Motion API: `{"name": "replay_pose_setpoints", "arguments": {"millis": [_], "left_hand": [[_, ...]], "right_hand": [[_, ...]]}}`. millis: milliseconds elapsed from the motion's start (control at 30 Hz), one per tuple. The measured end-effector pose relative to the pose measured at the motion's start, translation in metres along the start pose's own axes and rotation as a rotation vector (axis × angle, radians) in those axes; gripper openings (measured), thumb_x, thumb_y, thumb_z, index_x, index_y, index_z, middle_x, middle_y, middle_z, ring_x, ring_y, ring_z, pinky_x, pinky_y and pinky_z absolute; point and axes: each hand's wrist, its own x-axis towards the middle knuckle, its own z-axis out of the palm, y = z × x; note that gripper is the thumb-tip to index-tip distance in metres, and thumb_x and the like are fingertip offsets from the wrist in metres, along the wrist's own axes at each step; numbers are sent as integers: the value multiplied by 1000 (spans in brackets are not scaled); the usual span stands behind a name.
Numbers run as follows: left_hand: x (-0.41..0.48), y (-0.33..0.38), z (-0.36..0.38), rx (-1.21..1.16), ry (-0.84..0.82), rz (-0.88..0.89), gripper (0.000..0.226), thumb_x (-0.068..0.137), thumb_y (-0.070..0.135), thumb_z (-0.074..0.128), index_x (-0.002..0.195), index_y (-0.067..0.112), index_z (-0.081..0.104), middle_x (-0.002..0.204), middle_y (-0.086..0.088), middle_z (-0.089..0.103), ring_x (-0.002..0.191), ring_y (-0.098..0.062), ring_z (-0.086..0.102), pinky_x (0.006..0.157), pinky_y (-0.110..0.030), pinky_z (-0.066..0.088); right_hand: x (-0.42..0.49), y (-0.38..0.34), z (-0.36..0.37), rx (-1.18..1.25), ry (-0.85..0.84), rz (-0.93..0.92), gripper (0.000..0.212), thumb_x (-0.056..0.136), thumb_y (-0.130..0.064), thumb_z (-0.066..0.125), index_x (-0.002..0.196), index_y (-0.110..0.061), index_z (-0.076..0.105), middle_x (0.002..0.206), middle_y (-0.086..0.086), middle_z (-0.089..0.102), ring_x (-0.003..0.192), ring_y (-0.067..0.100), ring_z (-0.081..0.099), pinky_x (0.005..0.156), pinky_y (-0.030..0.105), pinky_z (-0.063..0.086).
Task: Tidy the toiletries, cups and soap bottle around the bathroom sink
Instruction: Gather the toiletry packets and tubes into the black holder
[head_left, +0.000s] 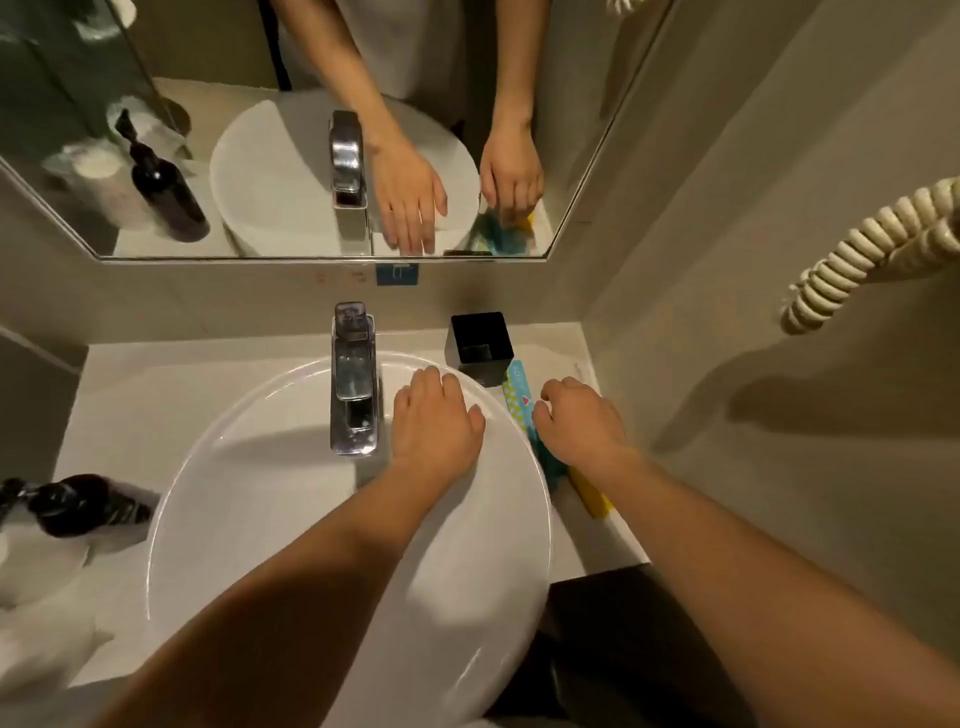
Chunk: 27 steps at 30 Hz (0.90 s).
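The right hand (576, 423) hovers, grip loosely curled and empty, over the teal checkered toiletry packet (519, 391) lying on the tabletop beside the black square cup (480, 345) — pinch its edges, lift clear; left hand (434, 418) rests flat on the white round basin (291, 467).

I see my left hand (435, 415) lying flat, palm down with fingers spread, on the far right rim of the round white ceramic basin (270, 499), just right of the chrome block-shaped tap (354, 379). My right hand (579, 421) hangs curled over the pale grey surface (130, 395) beside the basin, its grip loose above a teal checked toiletry packet (518, 392) and a yellow packet (592, 493) lying end to end. A black square holder (480, 340) stands behind them by the wall. A dark pump soap bottle (78, 501) sits left of the basin, beneath the wall mirror (571, 130).
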Motion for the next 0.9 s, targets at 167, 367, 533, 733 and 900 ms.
{"name": "replay_pose_setpoints", "arguments": {"millis": [167, 367, 533, 733, 900], "left_hand": [[7, 0, 22, -22, -43, -89, 78, 102, 50, 36, 159, 3, 11, 168, -17, 14, 155, -34, 9, 126, -48, 12], [7, 2, 37, -13, -32, -134, 87, 102, 58, 25, 158, 2, -10, 169, -19, -10, 156, -32, -9, 127, -46, 3], [10, 0, 51, 5, 2, -156, 89, 99, 62, 22, 159, 2, -4, 169, -19, -7, 157, -31, -6, 127, -45, 2], [8, -5, 54, 15, 65, -90, 88, 99, 59, 31, 158, -3, 12, 168, -23, 7, 156, -34, 6, 127, -46, 8], [9, -6, 55, 4, 17, -110, 89, 99, 60, 30, 159, -3, 8, 168, -22, 2, 157, -34, 2, 126, -49, 10]], "right_hand": [[33, 0, 8, 12, -56, 10, 33, 101, -37, 41, 112, -14, 63, 106, 7, 65, 89, 26, 62, 75, 39, 54], [66, 5, 31, 21, -158, 22, 32, 102, -40, 45, 114, -14, 59, 108, 7, 67, 90, 26, 63, 75, 37, 52], [86, 9, 47, 81, -202, 96, 38, 95, -51, 58, 108, -16, 56, 102, 5, 66, 91, 27, 64, 82, 45, 55], [99, 14, 57, 273, -235, 192, 35, 85, -38, 76, 103, -17, 54, 98, 5, 65, 89, 29, 65, 84, 47, 56], [97, 19, 56, 542, -157, 200, 30, 86, -16, 75, 73, -15, 48, 77, 4, 58, 72, 22, 55, 66, 33, 46]]}}
